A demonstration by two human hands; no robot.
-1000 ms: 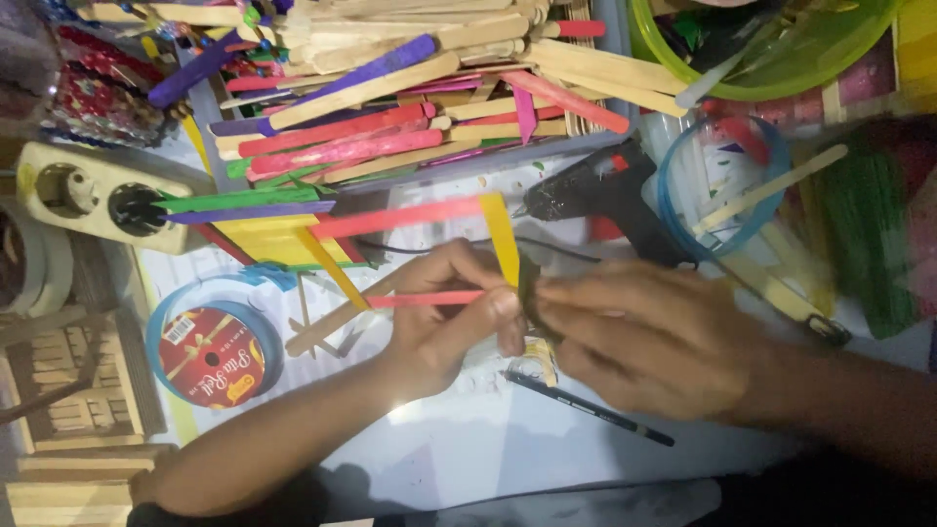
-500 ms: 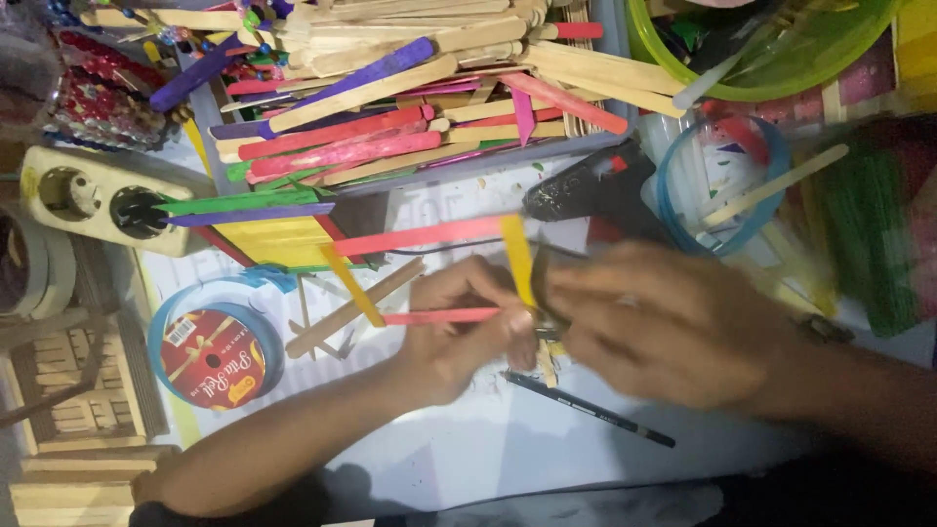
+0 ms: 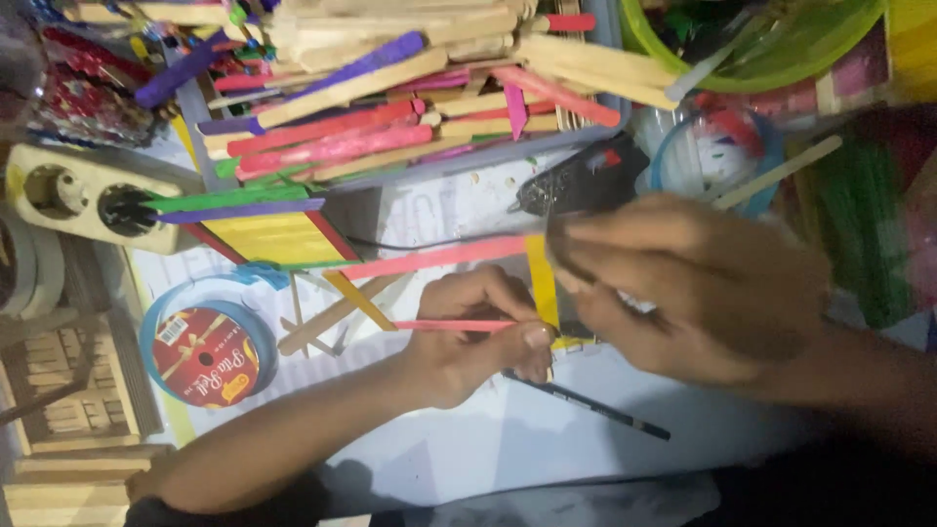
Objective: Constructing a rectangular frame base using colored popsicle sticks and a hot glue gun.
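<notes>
Two hands meet over the white counter (image 3: pixel 586 449). Left hand (image 3: pixel 468 342) fingers pinch a thin pink wooden stick (image 3: pixel 449 325) beside an upright yellow flat wooden stick (image 3: pixel 540 283). Right hand (image 3: pixel 673 283) fingers curl closed around the yellow stick's upper part. A black pencil (image 3: pixel 595 405) lies just below both.

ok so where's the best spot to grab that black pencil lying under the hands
Probably its lower right end: the black pencil lies flat and slanted on the white sheet, its upper left end tucked under the left hand. Come from the near right, below the right hand, pinching across the thin shaft.
</notes>
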